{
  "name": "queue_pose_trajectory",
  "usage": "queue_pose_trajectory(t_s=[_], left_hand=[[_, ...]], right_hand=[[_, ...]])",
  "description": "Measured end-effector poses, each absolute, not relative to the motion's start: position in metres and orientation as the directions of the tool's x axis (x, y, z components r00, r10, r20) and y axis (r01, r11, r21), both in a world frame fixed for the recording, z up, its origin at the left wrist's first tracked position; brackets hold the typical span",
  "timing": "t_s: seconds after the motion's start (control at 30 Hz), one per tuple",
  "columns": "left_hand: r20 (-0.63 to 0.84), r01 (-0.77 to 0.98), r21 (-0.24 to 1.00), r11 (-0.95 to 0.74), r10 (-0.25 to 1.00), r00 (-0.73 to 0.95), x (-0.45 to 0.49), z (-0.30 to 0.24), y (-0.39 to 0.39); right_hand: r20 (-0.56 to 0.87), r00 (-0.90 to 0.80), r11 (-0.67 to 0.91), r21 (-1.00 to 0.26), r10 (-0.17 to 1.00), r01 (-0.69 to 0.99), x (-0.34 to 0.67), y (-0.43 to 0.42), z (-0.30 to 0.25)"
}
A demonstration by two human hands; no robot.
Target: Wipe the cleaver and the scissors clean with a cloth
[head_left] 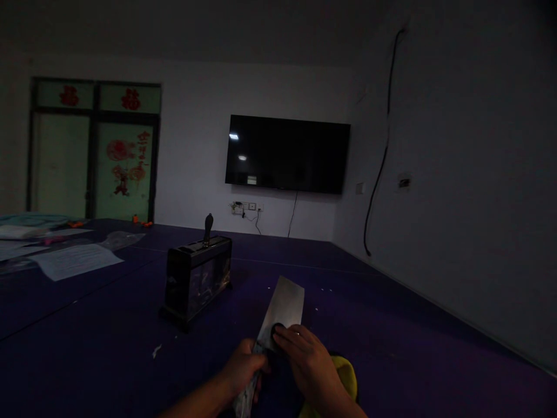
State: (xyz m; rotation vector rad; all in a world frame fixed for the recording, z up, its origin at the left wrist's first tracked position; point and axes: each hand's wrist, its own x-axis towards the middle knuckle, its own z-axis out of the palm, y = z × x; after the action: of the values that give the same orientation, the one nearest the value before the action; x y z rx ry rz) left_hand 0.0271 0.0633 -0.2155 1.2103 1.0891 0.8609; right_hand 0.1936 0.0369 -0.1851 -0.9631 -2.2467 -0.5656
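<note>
A broad-bladed kitchen knife (285, 299), shaped like a cleaver, points away from me with its pale grey blade tilted. My left hand (248, 366) is wrapped around its mottled light handle (244, 400). On the blade's face, near the handle, my right hand (307, 357) presses a small round black object (277, 333) with its fingertips; its kind is too dark to make out. Partly behind my right wrist lies a yellow and black cloth-like item (346, 374). To the left stands a dark knife block (198, 278) with one black handle (208, 226) sticking up from it.
The purple tabletop (108, 325) carries printed sheets (78, 261), clear plastic (122, 239) and small orange objects (143, 222) at the far left. A white scrap (156, 350) lies nearer. A television (287, 154) hangs on the far wall; a black cable (383, 157) runs down the right wall.
</note>
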Motion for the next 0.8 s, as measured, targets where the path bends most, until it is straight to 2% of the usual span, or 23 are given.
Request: queue_pose_trajectory(t_s=[0.27, 0.8], left_hand=[[-0.146, 0.038, 0.989, 0.143, 0.915, 0.375, 0.0228, -0.2209, 0.0632], [-0.188, 0.014, 0.982, 0.189, 0.955, 0.230, 0.0239, -0.2134, 0.0626]], right_hand=[[0.731, -0.452, 0.526, 0.151, 0.511, 0.837, 0.1931, 0.0410, -0.1891], [0.700, -0.521, 0.647, 0.111, 0.488, 0.755, 0.1913, 0.0381, -0.1860]])
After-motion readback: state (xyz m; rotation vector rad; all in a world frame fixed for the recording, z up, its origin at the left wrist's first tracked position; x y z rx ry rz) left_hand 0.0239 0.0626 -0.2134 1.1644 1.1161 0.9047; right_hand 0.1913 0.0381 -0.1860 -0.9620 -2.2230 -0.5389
